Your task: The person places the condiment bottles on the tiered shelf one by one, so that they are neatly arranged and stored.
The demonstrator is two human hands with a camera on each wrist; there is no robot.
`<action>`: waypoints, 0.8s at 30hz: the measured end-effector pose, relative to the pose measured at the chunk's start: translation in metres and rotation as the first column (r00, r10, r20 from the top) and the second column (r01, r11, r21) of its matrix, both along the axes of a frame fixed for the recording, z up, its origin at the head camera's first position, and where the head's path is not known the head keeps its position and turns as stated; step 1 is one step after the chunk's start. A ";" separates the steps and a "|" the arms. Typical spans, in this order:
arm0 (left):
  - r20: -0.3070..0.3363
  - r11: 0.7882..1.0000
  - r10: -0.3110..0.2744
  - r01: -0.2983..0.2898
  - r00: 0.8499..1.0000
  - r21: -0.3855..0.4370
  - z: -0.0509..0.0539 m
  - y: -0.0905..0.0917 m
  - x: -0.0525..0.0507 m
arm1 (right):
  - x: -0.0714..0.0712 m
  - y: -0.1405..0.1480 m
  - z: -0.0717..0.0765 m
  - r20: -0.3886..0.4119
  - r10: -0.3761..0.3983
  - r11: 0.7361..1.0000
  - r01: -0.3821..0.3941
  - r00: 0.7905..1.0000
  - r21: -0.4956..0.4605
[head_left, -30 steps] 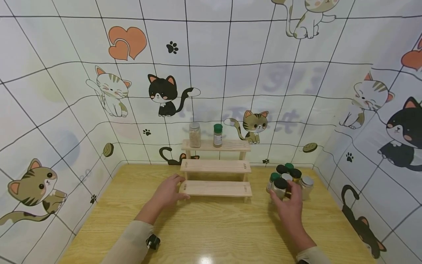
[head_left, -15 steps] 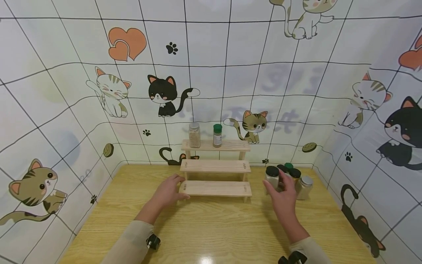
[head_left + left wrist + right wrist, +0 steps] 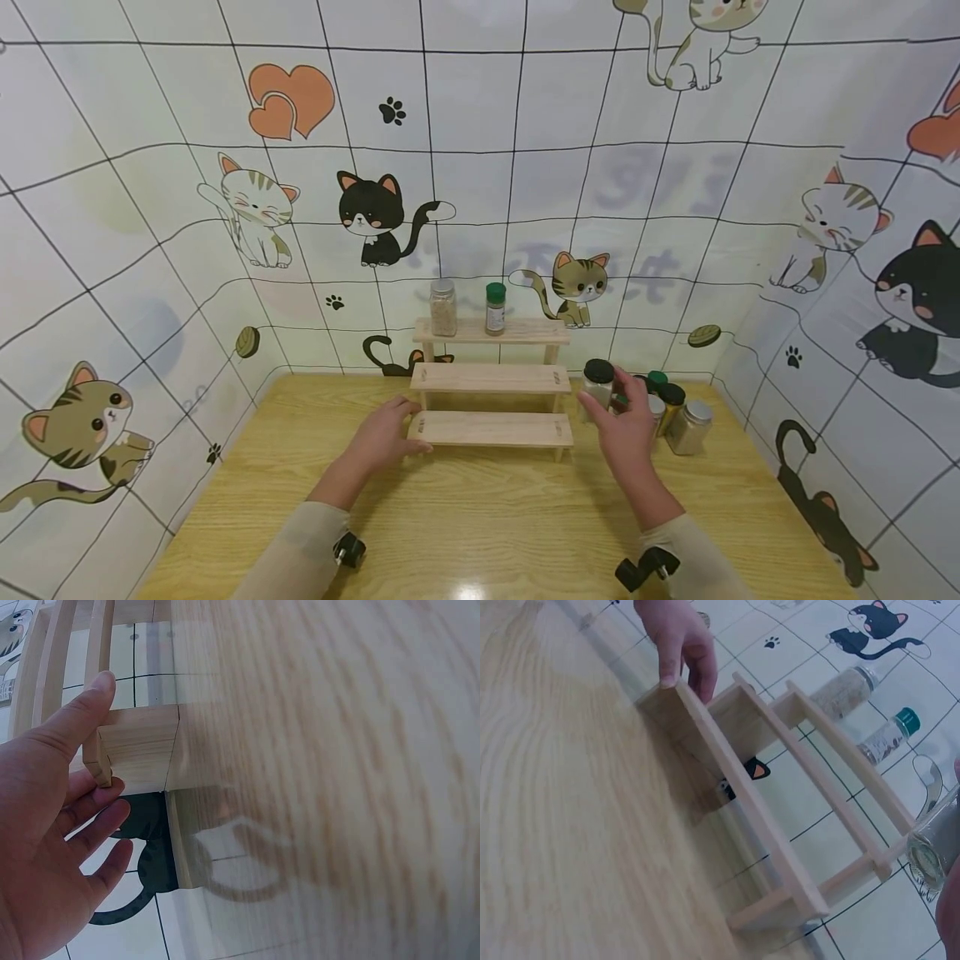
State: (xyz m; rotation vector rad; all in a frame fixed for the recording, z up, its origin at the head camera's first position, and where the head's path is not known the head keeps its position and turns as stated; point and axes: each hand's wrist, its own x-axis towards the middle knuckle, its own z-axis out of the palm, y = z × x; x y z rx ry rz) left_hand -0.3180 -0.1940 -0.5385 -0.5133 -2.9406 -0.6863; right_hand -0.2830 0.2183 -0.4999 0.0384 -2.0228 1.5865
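Note:
A three-tier wooden display rack (image 3: 491,428) stands on the table. My left hand (image 3: 382,435) grips the left end of its lowest step; in the left wrist view the thumb (image 3: 94,701) lies on one side and fingertips on the other. My right hand (image 3: 628,425) holds a clear spice jar (image 3: 598,385) with a black lid, upright, just right of the rack. That jar's glass bottom (image 3: 930,851) shows at the edge of the right wrist view. On the top step are a clear-lidded jar (image 3: 443,308) of pale grains and a green-lidded spice jar (image 3: 495,310).
Several more spice jars cluster right of my right hand, among them a clear-lidded jar (image 3: 690,427) and a dark-lidded jar (image 3: 671,407); my hand partly hides the group. A cat-patterned cloth wall (image 3: 480,192) closes off the back and sides of the wooden table (image 3: 480,517).
My right hand has lifted the black-lidded jar out of the cluster and carried it left towards the rack. The left hand has stayed at the rack's end.

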 end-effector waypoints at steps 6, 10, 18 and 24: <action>0.005 1.000 0.004 -0.004 1.000 0.008 0.000 0.001 0.001 | -0.018 -0.011 0.018 0.010 0.033 0.999 -0.033 0.999 0.003; 0.000 1.000 0.002 -0.002 1.000 0.007 0.000 0.001 0.000 | -0.037 -0.016 0.032 -0.037 0.044 0.999 -0.044 0.998 0.007; 0.000 1.000 0.003 -0.003 1.000 0.007 -0.003 0.000 -0.001 | -0.078 -0.026 0.059 -0.001 0.139 0.990 -0.139 0.990 -0.004; -0.004 1.000 0.004 -0.004 1.000 -0.001 -0.003 0.000 -0.001 | -0.105 -0.036 0.069 -0.003 0.177 0.984 -0.176 0.984 0.019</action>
